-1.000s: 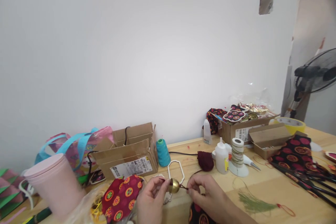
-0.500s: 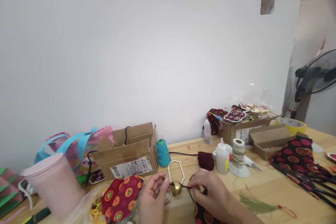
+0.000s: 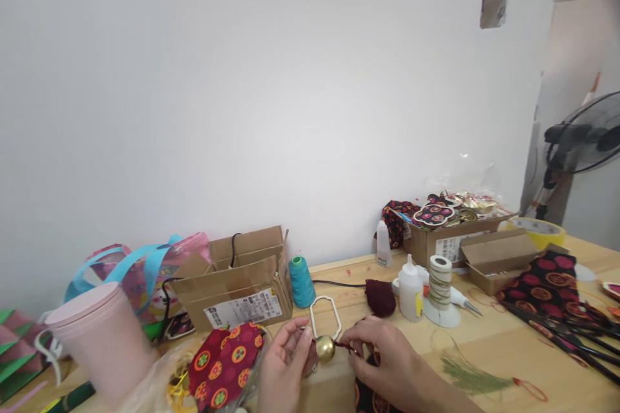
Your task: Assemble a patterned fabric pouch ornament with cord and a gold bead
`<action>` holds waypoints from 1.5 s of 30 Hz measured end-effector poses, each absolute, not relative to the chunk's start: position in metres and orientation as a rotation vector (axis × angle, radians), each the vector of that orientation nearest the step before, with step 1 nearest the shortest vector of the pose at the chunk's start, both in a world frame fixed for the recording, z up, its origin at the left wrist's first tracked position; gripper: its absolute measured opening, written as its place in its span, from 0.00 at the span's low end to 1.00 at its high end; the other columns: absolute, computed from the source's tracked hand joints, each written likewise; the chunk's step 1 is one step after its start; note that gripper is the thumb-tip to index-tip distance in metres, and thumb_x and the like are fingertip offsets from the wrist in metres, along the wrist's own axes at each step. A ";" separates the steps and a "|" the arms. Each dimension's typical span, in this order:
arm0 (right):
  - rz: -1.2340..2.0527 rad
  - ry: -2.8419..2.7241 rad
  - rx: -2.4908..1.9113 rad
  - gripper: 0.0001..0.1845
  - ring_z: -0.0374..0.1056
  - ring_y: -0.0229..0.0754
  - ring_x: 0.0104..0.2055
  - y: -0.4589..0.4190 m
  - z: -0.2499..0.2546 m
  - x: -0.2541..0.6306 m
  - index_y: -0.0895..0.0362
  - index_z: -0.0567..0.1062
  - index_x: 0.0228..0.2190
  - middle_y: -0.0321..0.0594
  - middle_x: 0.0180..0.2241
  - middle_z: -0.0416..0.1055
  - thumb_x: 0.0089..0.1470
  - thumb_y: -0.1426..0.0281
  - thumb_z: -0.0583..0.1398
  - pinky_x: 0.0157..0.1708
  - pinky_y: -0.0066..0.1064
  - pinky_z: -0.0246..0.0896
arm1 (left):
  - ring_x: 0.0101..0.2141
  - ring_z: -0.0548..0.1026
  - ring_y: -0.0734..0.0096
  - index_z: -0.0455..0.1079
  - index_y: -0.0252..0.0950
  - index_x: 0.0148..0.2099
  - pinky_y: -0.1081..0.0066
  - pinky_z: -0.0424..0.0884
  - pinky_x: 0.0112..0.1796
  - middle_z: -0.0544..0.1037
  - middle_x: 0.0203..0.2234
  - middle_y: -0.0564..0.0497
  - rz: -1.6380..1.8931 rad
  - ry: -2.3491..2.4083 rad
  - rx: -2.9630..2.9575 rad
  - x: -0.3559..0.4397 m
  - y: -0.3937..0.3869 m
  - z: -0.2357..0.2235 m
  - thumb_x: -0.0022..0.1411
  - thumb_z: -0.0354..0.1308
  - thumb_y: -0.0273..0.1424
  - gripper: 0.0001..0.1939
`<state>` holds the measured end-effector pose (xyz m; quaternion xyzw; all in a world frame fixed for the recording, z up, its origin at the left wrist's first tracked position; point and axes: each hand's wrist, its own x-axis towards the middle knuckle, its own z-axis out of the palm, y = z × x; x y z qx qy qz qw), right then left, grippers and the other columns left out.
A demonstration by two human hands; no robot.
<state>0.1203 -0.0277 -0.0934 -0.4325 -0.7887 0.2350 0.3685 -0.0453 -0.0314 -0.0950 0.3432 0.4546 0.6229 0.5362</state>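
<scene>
A round, gold-coloured bell or bead [image 3: 325, 349] hangs between my hands on a dark red cord [image 3: 345, 345]. My left hand [image 3: 287, 361] pinches the cord at the ball's left side, thumb against fingers. On the right side, my right hand [image 3: 382, 355] has its fingers closed on the same cord. Just behind the ball lies a white, frame-shaped piece [image 3: 325, 317] on the table. Dark patterned fabric [image 3: 371, 395] shows partly under my right hand. Red flowered fabric [image 3: 225, 364] lies left of my left hand.
Behind my hands stand a cardboard box [image 3: 242, 297], a teal thread cone [image 3: 302, 282], maroon yarn [image 3: 380, 297], a glue bottle [image 3: 411, 290] and a wound spool [image 3: 440, 290]. A pink lidded cup [image 3: 99, 342] is at left. At right lie a green tassel [image 3: 477, 374] and scissors [image 3: 591, 339].
My right hand's fingers have shifted slightly along the cord and spread a little. The gold ball has turned slightly between my hands. My left hand stays nearly in place.
</scene>
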 end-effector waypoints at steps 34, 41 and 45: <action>0.852 -1.973 -1.000 0.07 0.58 0.34 0.25 -0.034 -0.092 0.112 0.55 0.73 0.27 0.30 0.20 0.63 0.40 0.72 0.59 0.24 0.22 0.51 | 0.26 0.72 0.65 0.76 0.43 0.31 0.72 0.68 0.28 0.74 0.23 0.47 1.306 1.127 2.019 -0.042 -0.043 -0.083 0.48 0.56 0.26 0.09; 1.261 -1.673 -0.914 0.09 0.58 0.32 0.21 -0.032 -0.102 0.109 0.58 0.72 0.29 0.30 0.20 0.59 0.41 0.69 0.58 0.22 0.22 0.54 | 0.27 0.74 0.65 0.76 0.42 0.26 0.73 0.69 0.28 0.77 0.23 0.47 1.383 1.216 1.920 -0.047 -0.040 -0.088 0.46 0.58 0.27 0.07; 1.377 -1.610 -0.865 0.08 0.57 0.30 0.19 -0.031 -0.099 0.110 0.60 0.73 0.27 0.29 0.19 0.57 0.39 0.71 0.60 0.21 0.22 0.55 | 0.26 0.73 0.67 0.75 0.38 0.23 0.74 0.69 0.28 0.76 0.22 0.49 1.393 1.238 1.765 -0.051 -0.038 -0.091 0.45 0.58 0.29 0.04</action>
